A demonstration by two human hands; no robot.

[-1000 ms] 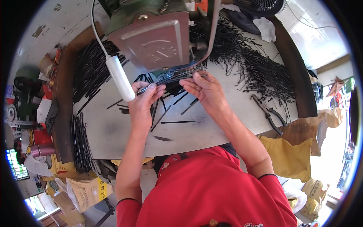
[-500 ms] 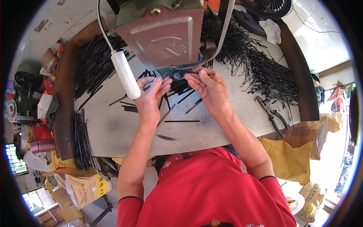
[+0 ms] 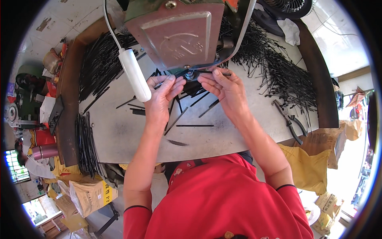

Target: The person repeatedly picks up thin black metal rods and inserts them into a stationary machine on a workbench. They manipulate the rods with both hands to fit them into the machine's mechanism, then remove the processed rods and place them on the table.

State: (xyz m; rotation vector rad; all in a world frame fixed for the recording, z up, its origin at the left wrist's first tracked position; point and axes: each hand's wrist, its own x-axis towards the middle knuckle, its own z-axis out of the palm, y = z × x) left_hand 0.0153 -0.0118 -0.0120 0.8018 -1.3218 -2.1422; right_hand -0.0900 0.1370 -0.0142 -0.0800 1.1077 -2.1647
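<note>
My left hand (image 3: 162,93) pinches a thin black rod just left of the metal tool head under the machine (image 3: 175,40). On the other side, my right hand (image 3: 225,87) is closed on a black rod (image 3: 223,73) between thumb and fingers. Both rods point inward at the small round metal fitting (image 3: 189,75); whether they meet there is hidden by the machine. Below my hands, several loose black rods lie on the metal table, one of them flat across the middle (image 3: 195,126).
Piles of black rods cover the back left (image 3: 103,59) and back right (image 3: 274,71). Pliers (image 3: 289,121) lie at the right. A white lamp (image 3: 135,77) hangs beside my left hand. A fan (image 3: 284,8) stands behind, and raised boards (image 3: 318,75) edge the table.
The view has shifted slightly, so the machine and table appear a little to the right. Both hands keep their grip and stay at the fitting.
</note>
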